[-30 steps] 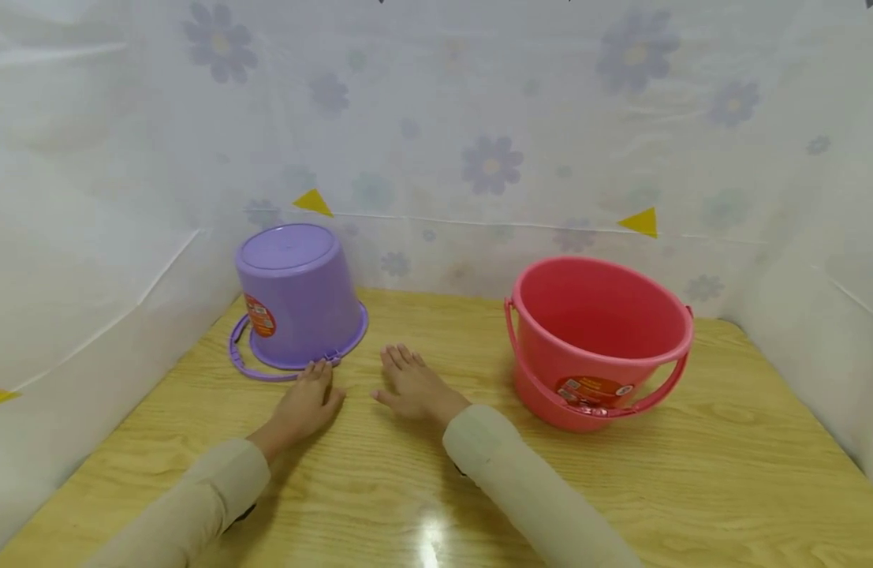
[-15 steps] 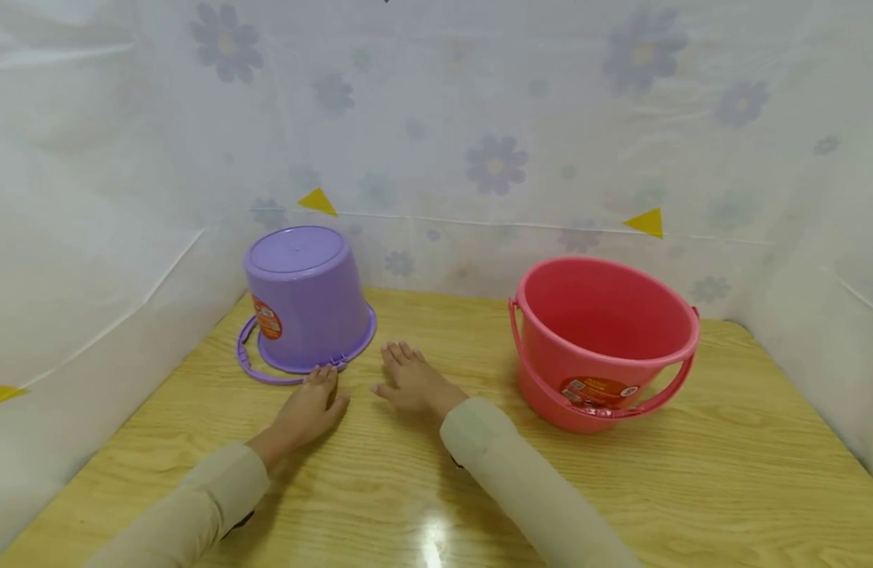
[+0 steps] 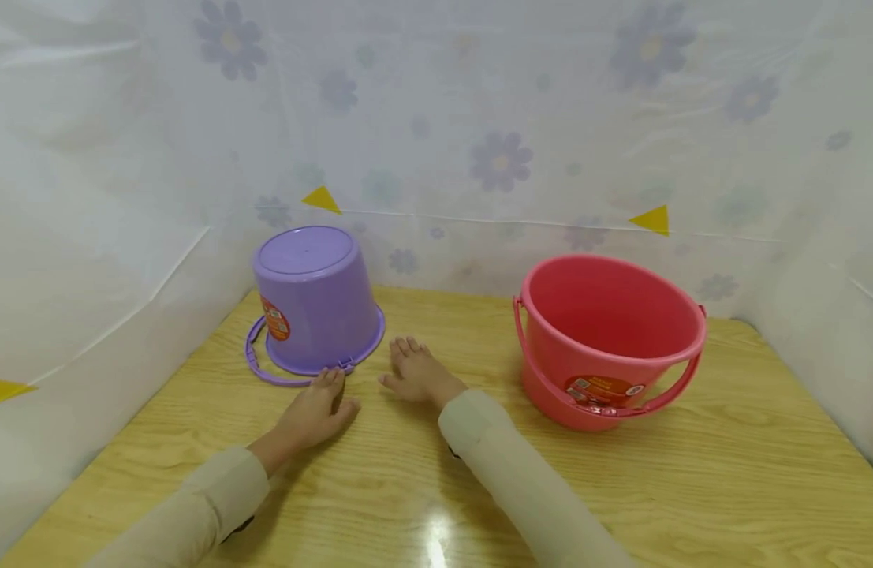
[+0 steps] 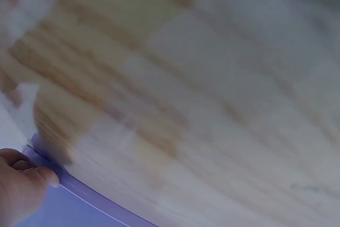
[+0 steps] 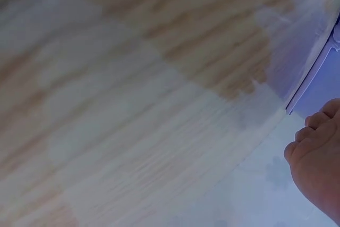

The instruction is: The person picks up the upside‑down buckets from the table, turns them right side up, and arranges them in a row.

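An upside-down purple bucket (image 3: 315,308) stands at the back left of the table, its base up and its carrying handle (image 3: 280,382) lying round the front of the rim. My left hand (image 3: 310,414) reaches forward, its fingertips right at the handle near the hinge and the thumb spread to the side. In the left wrist view, that hand's fingers (image 4: 40,176) overlap the purple rim. Just right of the bucket, my right hand (image 3: 418,377) lies palm down with straight fingers and holds nothing. The right wrist view shows its curved fingertips (image 5: 305,134) beside the purple rim.
An upright pink bucket (image 3: 606,347) stands at the right, its handle hanging down in front. The wooden table (image 3: 734,489) is bounded by a flower-patterned sheet (image 3: 436,102) at the back and sides. Yellow triangles (image 3: 652,220) mark the sheet.
The head view has shifted slightly, so things appear further right. The gap between the purple bucket's rim and my right fingertips looks narrower. Both hands keep nearly the same pose.
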The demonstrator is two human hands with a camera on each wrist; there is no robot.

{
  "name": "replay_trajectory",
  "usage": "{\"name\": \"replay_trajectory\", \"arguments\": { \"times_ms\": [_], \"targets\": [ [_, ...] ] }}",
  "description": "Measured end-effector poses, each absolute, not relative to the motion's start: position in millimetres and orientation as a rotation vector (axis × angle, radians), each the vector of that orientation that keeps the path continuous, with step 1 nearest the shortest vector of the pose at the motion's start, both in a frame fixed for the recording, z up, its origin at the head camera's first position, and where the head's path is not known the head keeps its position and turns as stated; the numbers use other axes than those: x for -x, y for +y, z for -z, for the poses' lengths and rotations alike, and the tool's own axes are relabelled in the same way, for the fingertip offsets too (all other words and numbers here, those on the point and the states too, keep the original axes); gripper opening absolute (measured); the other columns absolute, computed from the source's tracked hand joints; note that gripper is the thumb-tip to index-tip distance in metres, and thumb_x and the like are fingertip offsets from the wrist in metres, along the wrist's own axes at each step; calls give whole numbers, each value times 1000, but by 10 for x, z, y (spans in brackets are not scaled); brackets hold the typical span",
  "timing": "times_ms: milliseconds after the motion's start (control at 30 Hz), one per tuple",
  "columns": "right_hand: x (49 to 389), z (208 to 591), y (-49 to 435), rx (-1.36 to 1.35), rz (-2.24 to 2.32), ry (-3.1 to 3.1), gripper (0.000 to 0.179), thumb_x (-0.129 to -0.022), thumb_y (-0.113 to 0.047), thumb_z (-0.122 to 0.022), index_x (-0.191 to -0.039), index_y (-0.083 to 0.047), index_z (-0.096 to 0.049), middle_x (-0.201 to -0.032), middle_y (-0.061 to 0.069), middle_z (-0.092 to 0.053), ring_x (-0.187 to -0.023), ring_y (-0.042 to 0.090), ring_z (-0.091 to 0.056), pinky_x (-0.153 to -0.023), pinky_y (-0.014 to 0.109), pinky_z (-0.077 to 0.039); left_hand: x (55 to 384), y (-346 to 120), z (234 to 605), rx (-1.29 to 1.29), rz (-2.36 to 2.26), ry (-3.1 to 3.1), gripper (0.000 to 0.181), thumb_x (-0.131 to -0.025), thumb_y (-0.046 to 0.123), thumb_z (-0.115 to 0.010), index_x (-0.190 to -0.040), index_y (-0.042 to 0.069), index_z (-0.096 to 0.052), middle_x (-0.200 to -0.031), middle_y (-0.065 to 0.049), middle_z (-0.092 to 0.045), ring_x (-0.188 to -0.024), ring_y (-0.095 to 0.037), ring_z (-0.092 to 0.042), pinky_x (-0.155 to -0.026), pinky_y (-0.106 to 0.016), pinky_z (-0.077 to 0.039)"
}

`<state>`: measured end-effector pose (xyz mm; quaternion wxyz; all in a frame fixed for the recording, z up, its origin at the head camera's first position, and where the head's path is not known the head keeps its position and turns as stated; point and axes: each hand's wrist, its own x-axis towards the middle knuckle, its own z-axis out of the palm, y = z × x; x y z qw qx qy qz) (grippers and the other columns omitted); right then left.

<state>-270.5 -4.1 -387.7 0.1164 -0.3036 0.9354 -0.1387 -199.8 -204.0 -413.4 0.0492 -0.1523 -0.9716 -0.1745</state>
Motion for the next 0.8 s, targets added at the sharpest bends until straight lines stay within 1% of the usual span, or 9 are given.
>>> {"name": "replay_trajectory", "arguments": {
  "times_ms": [200, 400, 533, 667, 800],
  "targets": [
    [2714, 3872, -71, 895, 386, 2759, 71, -97, -43, -39, -147, 1, -15, -155, 17, -14, -144, 31, -9, -119, 42, -8, 1964, -2037, 4142, 458, 548, -2950, 64, -92, 32, -52, -130, -18, -40, -136, -34, -39, -130, -48, -32, -108, -53, -31],
    [2699, 3823, -73, 873, 360, 2754, 71, -97, -42, -41, -147, 1, -15, -155, 16, -12, -145, 31, -8, -119, 42, -8, 1920, -1975, 4130, 497, 543, -2945, 63, -91, 33, -52, -128, -17, -43, -135, -33, -41, -130, -47, -35, -107, -52, -33],
    [2723, 3846, -55, 866, 321, 2761, 72, -96, -44, -42, -147, 1, -17, -155, 16, -14, -144, 31, -9, -119, 42, -9, 1911, -1932, 4152, 511, 534, -2940, 63, -91, 34, -52, -128, -17, -44, -134, -33, -43, -129, -47, -36, -107, -51, -34],
    [2746, 3870, -32, 851, 290, 2756, 73, -96, -45, -42, -147, 0, -17, -155, 16, -14, -145, 30, -8, -119, 41, -9, 1905, -1907, 4163, 519, 545, -2949, 64, -91, 35, -52, -128, -16, -44, -135, -33, -43, -129, -47, -36, -106, -52, -34],
    [2730, 3838, -17, 839, 286, 2747, 71, -96, -43, -42, -147, 0, -17, -155, 16, -14, -144, 31, -9, -119, 41, -9, 1881, -1892, 4139, 529, 555, -2953, 64, -91, 35, -51, -128, -16, -44, -134, -33, -43, -129, -47, -36, -106, -52, -33]
  ]
}}
